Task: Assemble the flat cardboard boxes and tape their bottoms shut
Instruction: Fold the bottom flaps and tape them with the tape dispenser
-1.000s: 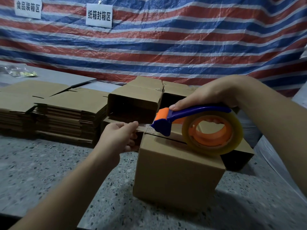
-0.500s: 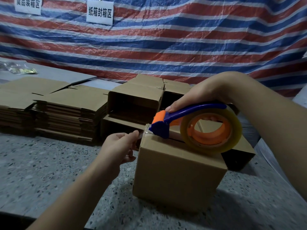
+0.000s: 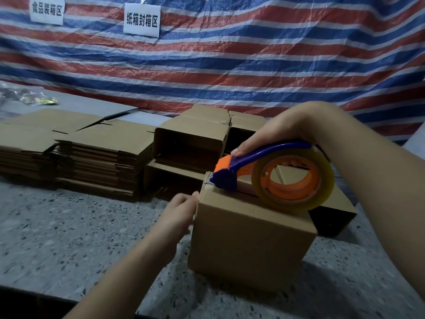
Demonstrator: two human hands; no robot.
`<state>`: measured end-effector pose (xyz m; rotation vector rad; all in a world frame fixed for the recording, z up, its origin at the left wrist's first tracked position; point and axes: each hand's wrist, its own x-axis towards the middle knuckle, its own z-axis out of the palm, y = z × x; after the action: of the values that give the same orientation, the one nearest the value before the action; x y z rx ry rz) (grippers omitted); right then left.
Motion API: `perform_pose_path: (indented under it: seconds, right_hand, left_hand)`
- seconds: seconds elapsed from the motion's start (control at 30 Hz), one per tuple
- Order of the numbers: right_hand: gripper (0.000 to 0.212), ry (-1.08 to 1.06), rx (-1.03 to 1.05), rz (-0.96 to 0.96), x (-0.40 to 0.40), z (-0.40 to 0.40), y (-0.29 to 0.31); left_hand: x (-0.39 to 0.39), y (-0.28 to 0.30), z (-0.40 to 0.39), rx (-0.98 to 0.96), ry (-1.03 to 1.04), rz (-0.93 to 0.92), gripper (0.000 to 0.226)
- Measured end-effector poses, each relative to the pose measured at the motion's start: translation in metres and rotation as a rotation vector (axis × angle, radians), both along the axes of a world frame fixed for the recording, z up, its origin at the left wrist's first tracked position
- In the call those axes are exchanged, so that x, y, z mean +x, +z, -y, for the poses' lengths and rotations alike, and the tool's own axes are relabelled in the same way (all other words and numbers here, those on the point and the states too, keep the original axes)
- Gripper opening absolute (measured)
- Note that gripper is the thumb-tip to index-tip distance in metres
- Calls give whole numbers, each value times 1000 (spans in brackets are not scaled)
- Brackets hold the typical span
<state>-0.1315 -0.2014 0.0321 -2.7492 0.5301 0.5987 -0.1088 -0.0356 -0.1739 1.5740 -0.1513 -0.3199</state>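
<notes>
- Cardboard box (image 3: 250,240) near-centre on bench (image 3: 69,238), light, stiff; steady by side walls.
- Tape dispenser (image 3: 273,178) on box's top seam, right hand (image 3: 276,132) gripping handle.
- Left hand (image 3: 181,210) fingers (image 3: 193,196) pressing tape end against left wall.

white sign (image 3: 47,10) reading 食品装箱区, white sign (image 3: 141,20) reading 纸箱封箱区, on striped tarp (image 3: 253,65)

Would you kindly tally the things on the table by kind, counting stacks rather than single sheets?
Assembled boxes: 5, including the one being taped
Stacks of flat cardboard: 2
Tape dispensers: 1
Plastic bags: 1
Total: 9
</notes>
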Motion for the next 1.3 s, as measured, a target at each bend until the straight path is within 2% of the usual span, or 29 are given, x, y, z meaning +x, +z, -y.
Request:
perform_pose_path:
  seconds: [0.07, 0.2, 0.33, 0.47, 0.53, 0.63, 0.77, 0.87, 1.03, 1.17, 1.3]
  right_hand:
    - [51, 7, 12, -8, -1, -1, 0]
    - [49, 5, 22, 0, 0, 1, -1]
    - [49, 20, -3, -13, 3, 1, -1]
    - [47, 2, -48, -12, 5, 5, 2]
    - [57, -8, -91, -17, 5, 9, 4]
    - [81, -9, -183, -103, -1, 24, 12]
    - [99, -53, -194, -192, -24, 62, 17]
    - [99, -41, -188, -204, -30, 75, 2]
    - [101, -30, -179, -175, -26, 80, -7]
    - [103, -31, -185, -174, -26, 82, -6]
    - [99, -41, -166, -157, -34, 84, 0]
  left_hand:
    - [-7, 7, 0, -22, 62, 159, 33]
    - [-28, 13, 3, 43, -67, 409, 72]
    - [-30, 18, -1, 168, -113, 476, 58]
    - [-30, 28, -6, 494, -58, 726, 51]
    - [-29, 30, -7, 657, -24, 816, 52]
    - [-29, 32, -7, 762, 1, 859, 54]
    - [-25, 30, -7, 742, -17, 859, 56]
    - [-25, 32, -6, 810, -43, 895, 58]
    - [-22, 44, 0, 1066, -59, 1042, 64]
    - [-31, 55, 13, 1068, -286, 1194, 90]
    - [-30, 57, 18, 1102, -284, 1251, 103]
